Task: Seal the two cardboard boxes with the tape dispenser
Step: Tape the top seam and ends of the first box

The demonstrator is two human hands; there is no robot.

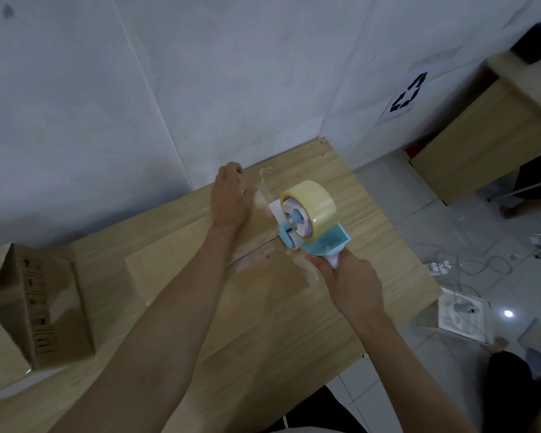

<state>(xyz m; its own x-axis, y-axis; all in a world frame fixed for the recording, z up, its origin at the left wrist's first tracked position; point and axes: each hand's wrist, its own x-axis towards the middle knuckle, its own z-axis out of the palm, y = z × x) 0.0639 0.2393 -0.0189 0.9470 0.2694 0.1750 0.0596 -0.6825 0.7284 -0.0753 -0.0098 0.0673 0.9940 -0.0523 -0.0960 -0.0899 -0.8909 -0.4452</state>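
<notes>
Head view: a box (272,282) lies flat near the middle of the bench (384,232), its far end close to the back edge, by the wall (138,89). Its top seam runs from the near left toward the far right, with shiny tape along it. The left hand (230,198) rests palm down on the far end of the box top, thumb spread to the right. Its fingertips are blurred at the far edge, so I cannot tell whether they lie flat or hook over. The right hand (350,282) has its fingers wrapped round the white handle of the blue dispenser (313,239). The dispenser's front roller sits on the seam, just right of the left wrist. The tape roll (313,201) stands upright on its hub. A second box (44,307) stands at the bench's left edge, well apart from the first, printed symbols on its side and a flap open. On the wall to the right hangs a sheet (408,93) with a black arrow sign. Cables (469,264) lie on the tiled floor.
</notes>
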